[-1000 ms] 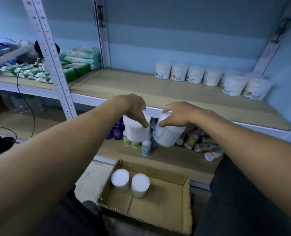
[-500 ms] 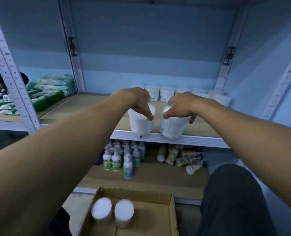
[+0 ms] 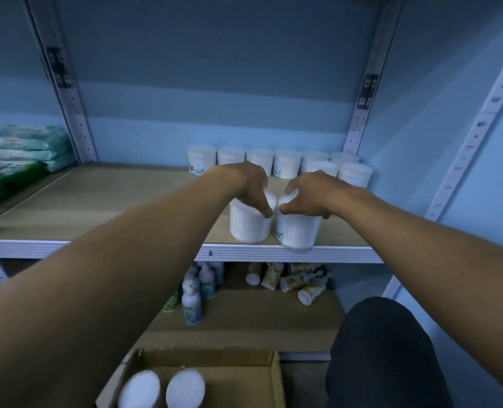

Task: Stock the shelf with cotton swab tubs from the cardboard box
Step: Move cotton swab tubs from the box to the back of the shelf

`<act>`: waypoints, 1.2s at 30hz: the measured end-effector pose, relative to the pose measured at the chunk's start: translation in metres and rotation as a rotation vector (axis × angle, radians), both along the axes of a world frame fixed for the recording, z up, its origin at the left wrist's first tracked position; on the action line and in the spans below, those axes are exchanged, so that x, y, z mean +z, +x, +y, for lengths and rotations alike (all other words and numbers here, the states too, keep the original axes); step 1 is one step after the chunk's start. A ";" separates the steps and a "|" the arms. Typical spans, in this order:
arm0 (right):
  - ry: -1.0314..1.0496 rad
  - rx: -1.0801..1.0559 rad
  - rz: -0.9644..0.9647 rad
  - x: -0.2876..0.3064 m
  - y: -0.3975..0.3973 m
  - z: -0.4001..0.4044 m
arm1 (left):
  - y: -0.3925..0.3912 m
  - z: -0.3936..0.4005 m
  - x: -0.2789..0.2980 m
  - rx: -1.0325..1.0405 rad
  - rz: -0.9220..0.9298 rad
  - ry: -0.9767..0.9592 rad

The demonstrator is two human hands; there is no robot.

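My left hand [image 3: 248, 188] grips the top of a white cotton swab tub [image 3: 248, 226] at the front edge of the wooden shelf [image 3: 103, 201]. Beside it, my right hand [image 3: 310, 194] grips a second tub [image 3: 297, 232] from above; its base is at the shelf's front lip. The two tubs stand side by side, nearly touching. Several more tubs [image 3: 287, 163] line the back of the shelf to the right. Two tubs [image 3: 162, 388] remain in the cardboard box [image 3: 271, 375] at the bottom.
Green and white wipe packs [image 3: 18, 154] lie on the neighbouring shelf at left. Small bottles [image 3: 193, 293] stand and tubes [image 3: 285, 279] lie on the lower shelf. Perforated metal uprights [image 3: 65, 92] frame the bay. My dark-clad knee [image 3: 385, 348] is at lower right.
Both hands have lifted the two tubs up from above the box and over the shelf's front edge; the tubs are now at the shelf surface.
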State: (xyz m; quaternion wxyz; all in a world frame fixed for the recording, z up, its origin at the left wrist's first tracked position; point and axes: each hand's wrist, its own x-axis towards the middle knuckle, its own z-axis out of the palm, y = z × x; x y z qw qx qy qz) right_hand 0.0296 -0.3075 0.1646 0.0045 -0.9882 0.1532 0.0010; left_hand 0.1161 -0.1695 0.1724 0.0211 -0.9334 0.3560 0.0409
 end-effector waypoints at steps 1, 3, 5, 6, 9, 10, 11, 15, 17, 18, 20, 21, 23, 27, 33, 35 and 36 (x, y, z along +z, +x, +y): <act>-0.019 0.003 0.002 -0.001 0.002 0.001 | 0.002 0.000 -0.002 -0.004 0.010 -0.012; -0.047 0.010 0.008 -0.002 0.004 0.003 | 0.005 0.001 -0.005 -0.012 0.032 -0.034; -0.056 0.023 0.014 -0.004 0.003 0.003 | 0.006 0.003 -0.007 -0.017 0.045 -0.062; -0.058 0.030 0.016 -0.005 0.002 0.003 | 0.005 0.004 -0.008 -0.022 0.044 -0.073; -0.078 0.044 0.014 -0.006 -0.003 0.006 | 0.000 0.009 -0.006 -0.050 0.024 -0.084; -0.088 0.048 0.015 -0.005 -0.005 0.007 | -0.002 0.011 -0.005 -0.060 0.016 -0.091; -0.101 0.051 0.023 -0.005 -0.006 0.009 | -0.004 0.013 -0.005 -0.070 0.007 -0.097; -0.137 0.052 0.005 -0.012 -0.011 0.008 | -0.008 0.015 -0.010 -0.083 -0.027 -0.123; -0.156 0.058 -0.044 -0.018 -0.010 0.005 | -0.007 0.013 -0.013 -0.074 -0.035 -0.144; -0.164 0.061 -0.062 -0.020 -0.008 0.003 | -0.006 0.012 -0.014 -0.068 -0.035 -0.155; -0.169 0.062 -0.085 -0.024 -0.003 0.001 | -0.003 0.010 -0.017 -0.054 -0.028 -0.172; -0.166 0.059 -0.093 -0.025 -0.001 -0.001 | 0.000 0.008 -0.017 -0.048 -0.023 -0.180; -0.164 0.055 -0.106 -0.027 0.006 -0.004 | 0.006 0.004 -0.020 -0.038 -0.014 -0.200; -0.193 0.058 -0.142 -0.032 0.020 -0.012 | 0.022 -0.007 -0.026 -0.012 -0.016 -0.234; -0.193 0.048 -0.199 -0.041 0.044 -0.028 | 0.052 -0.025 -0.038 0.023 -0.027 -0.273; -0.189 0.045 -0.215 -0.043 0.052 -0.032 | 0.060 -0.031 -0.039 0.026 -0.032 -0.277; -0.186 0.042 -0.223 -0.044 0.056 -0.034 | 0.064 -0.034 -0.040 0.025 -0.038 -0.278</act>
